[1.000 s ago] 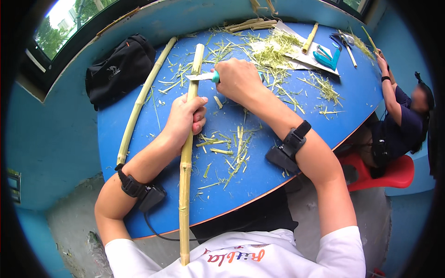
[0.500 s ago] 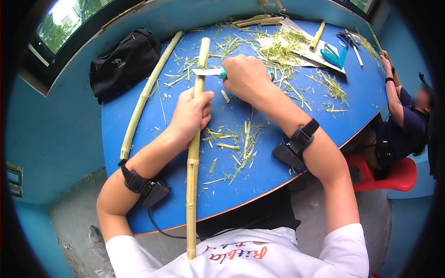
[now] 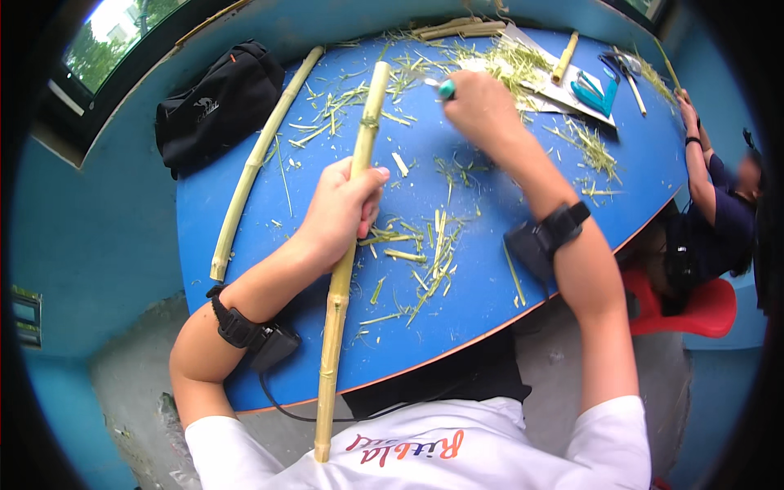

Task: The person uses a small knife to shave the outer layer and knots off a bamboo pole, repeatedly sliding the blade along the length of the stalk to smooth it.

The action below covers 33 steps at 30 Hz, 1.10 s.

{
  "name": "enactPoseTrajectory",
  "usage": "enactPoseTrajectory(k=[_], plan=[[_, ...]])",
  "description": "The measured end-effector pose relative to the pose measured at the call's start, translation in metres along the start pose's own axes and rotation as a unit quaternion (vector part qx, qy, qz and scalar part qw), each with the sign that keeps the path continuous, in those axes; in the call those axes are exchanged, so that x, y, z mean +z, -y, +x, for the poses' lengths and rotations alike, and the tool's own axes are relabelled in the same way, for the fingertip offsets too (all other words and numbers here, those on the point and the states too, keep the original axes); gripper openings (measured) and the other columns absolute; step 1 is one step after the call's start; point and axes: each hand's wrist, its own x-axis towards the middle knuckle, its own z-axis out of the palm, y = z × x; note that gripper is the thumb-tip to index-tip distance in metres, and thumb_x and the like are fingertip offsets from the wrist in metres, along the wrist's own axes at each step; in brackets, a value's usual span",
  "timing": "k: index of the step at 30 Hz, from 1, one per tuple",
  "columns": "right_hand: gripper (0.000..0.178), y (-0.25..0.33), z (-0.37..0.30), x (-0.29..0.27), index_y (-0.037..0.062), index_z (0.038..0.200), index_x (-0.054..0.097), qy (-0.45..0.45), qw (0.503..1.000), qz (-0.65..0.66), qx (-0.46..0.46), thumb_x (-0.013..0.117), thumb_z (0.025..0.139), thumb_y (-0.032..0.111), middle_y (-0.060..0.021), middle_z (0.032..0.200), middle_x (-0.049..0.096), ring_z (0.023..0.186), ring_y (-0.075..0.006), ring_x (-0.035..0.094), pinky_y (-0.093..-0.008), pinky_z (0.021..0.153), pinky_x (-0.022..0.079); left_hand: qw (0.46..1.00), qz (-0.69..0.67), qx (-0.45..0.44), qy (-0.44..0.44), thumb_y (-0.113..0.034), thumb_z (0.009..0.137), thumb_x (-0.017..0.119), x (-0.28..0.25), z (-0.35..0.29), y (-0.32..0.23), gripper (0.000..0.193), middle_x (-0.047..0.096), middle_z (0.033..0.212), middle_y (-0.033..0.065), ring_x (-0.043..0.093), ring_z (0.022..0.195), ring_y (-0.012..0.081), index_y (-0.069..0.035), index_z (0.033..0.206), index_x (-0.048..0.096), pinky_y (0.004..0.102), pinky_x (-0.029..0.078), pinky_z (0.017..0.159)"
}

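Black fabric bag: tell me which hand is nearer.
Left. The left hand, gripping a yellowish jointed stalk, is to the lower right of the bag; the right hand is farther right.

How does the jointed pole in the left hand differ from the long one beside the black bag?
The held pole is gripped by the left hand; the other pole lies on the blue table. The held pole's near end reaches past the table edge, overlapping the white shirt in view; the other pole's near end is within it. Both are yellowish and jointed.
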Motion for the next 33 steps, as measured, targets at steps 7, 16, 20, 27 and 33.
enactPoseTrajectory(k=[7, 16, 20, 27, 33], plan=[[0.025, 0.040, -0.014, 0.002, -0.0008, 0.079, 0.062, -0.002, 0.982, 0.151, -0.113, 0.066, 0.084, 0.023, -0.0191, 0.068, 0.060, 0.063, -0.0378, 0.058, -0.0445, 0.062, 0.046, 1.000, 0.008, -0.019, -0.017, -0.022, 0.093, 0.055, 0.002, -0.002, -0.001, 0.019, 0.040, 0.055, -0.0037, 0.036, 0.040, 0.0045, -0.010, 0.080, 0.046, 0.0197, 0.029, 0.038], [0.021, 0.043, -0.024, -0.009, 0.0058, 0.093, 0.067, 0.020, 0.967, 0.184, -0.175, 0.067, 0.079, 0.022, -0.0167, 0.074, 0.066, 0.073, -0.0361, 0.065, -0.0441, 0.067, 0.051, 1.000, 0.020, -0.005, -0.001, -0.022, 0.093, 0.054, 0.003, -0.001, -0.004, 0.019, 0.041, 0.056, -0.0036, 0.038, 0.042, 0.0047, -0.010, 0.081, 0.047, 0.0205, 0.029, 0.040], [0.020, 0.043, -0.021, 0.001, 0.0053, 0.092, 0.067, -0.004, 0.965, 0.186, -0.185, 0.066, 0.077, 0.019, -0.0171, 0.074, 0.066, 0.074, -0.0360, 0.065, -0.0445, 0.068, 0.052, 1.000, 0.031, -0.003, 0.002, -0.023, 0.093, 0.055, 0.001, -0.001, -0.001, 0.021, 0.041, 0.056, -0.0035, 0.038, 0.042, 0.0049, -0.010, 0.080, 0.046, 0.0205, 0.029, 0.040], [0.019, 0.028, -0.013, 0.002, 0.0034, 0.082, 0.067, 0.034, 0.982, 0.143, -0.118, 0.066, 0.076, 0.021, -0.0198, 0.073, 0.065, 0.073, -0.0377, 0.064, -0.0460, 0.068, 0.051, 1.000, -0.012, -0.015, 0.004, -0.027, 0.093, 0.055, 0.004, -0.001, -0.007, 0.026, 0.040, 0.055, -0.0030, 0.039, 0.041, 0.0053, -0.011, 0.077, 0.042, 0.0195, 0.029, 0.040], [0.018, 0.038, -0.019, 0.002, 0.0021, 0.074, 0.066, 0.103, 0.983, 0.114, -0.101, 0.064, 0.076, 0.020, -0.0206, 0.073, 0.065, 0.073, -0.0390, 0.064, -0.0473, 0.068, 0.051, 0.996, -0.082, -0.022, 0.025, -0.027, 0.094, 0.054, 0.000, -0.001, -0.011, 0.029, 0.037, 0.054, -0.0033, 0.037, 0.041, 0.0052, -0.012, 0.074, 0.038, 0.0187, 0.029, 0.038]])
